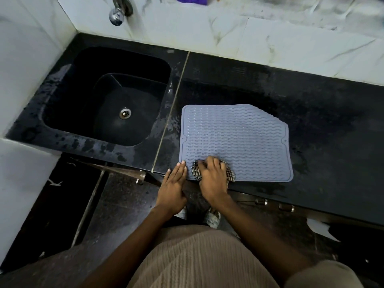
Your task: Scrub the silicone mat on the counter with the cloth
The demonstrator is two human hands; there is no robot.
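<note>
Seen from my head camera, looking down: a grey-blue silicone mat (234,140) with wavy ridges lies flat on the wet black desk (324,129), at about 1 o'clock from my hands, its near edge at the desk's front edge. My right hand (213,177) presses down on a bunched checked cloth (230,173) at the mat's near-left corner, fingers curled over the fabric and gripping it. My left hand (173,183) rests at 9 o'clock from the cloth, fingers straight and together, their tips touching the mat's left edge while the palm hangs past the desk's front edge. A black sink (108,96) with a steel drain (125,113) sits at 10 o'clock from the mat, and a chrome tap (119,11) juts from the marbled wall tiles (259,38) at 11 o'clock.
</note>
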